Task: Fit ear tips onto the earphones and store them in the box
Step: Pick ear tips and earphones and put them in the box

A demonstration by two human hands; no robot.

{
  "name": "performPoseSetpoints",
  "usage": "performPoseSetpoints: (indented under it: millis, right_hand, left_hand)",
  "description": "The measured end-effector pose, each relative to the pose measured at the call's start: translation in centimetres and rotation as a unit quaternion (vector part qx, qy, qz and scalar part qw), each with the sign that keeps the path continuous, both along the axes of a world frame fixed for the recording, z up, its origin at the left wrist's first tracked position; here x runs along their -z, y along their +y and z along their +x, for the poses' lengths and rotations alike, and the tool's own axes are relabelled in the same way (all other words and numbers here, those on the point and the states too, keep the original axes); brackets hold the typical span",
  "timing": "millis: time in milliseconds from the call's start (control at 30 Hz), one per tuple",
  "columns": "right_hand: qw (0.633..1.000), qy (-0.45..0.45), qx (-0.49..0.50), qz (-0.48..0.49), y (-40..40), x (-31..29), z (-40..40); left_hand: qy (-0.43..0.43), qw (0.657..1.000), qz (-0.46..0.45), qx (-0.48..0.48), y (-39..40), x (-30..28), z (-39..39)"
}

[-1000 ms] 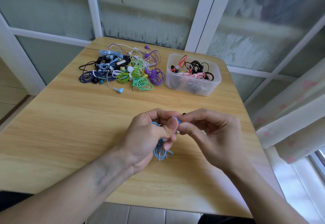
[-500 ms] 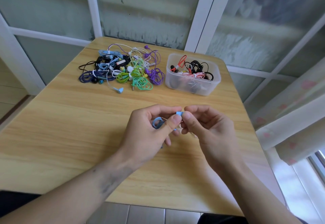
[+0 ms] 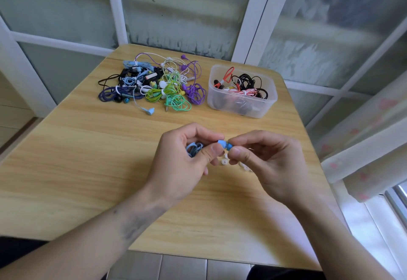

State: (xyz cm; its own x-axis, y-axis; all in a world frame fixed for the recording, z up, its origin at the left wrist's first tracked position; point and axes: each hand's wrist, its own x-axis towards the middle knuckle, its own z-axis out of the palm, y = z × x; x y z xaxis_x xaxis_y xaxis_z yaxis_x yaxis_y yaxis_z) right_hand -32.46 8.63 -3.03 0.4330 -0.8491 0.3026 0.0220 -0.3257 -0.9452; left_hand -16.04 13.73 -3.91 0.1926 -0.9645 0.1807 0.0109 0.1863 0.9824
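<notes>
My left hand (image 3: 182,161) holds a coiled light-blue earphone cable (image 3: 193,148) in its palm and pinches the blue earbud (image 3: 223,144) between thumb and forefinger. My right hand (image 3: 264,158) pinches the same earbud from the right side, fingertips meeting the left hand's above the table. Small white ear tips (image 3: 224,161) lie on the wood just under the hands, some partly hidden by my right fingers. The clear plastic box (image 3: 242,108) stands at the back right with red, black and white earphones in it.
A tangled pile of earphones (image 3: 154,86) in purple, green, blue, black and white lies at the back of the wooden table (image 3: 88,158). Window frames surround the table on the far and right sides. A curtain (image 3: 363,143) hangs at the right.
Both hands rose slightly from the table and the left hand turned. The coiled cable now sits up in its palm instead of hanging below, and the blue earbud shows between the fingertips.
</notes>
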Motion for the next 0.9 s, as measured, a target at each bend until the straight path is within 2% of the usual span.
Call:
performPoseSetpoints:
  millis: [233, 467, 600, 767, 900]
  right_hand:
    - [0.995, 0.011, -0.083, 0.061, -0.87, 0.16, -0.85]
    - [0.987, -0.010, -0.121, 0.104, -0.83, 0.19, -0.75]
    - [0.988, -0.006, -0.122, 0.092, -0.61, 0.00, -0.74]
    - [0.989, -0.004, -0.100, 0.105, -0.41, 0.23, -0.48]
    - [0.990, -0.022, -0.085, 0.115, -0.38, 0.58, -0.27]
  left_hand:
    - [-0.031, 0.998, 0.013, 0.051, -0.02, -0.28, 0.28]
    - [0.042, 0.993, 0.055, 0.098, -0.06, -0.12, 0.42]
    - [0.068, 0.987, 0.081, 0.121, 0.08, -0.19, 0.43]
    - [0.019, 0.994, 0.057, 0.091, -0.02, 0.05, 0.42]
    - [0.025, 0.996, 0.053, 0.069, 0.12, 0.11, 0.10]
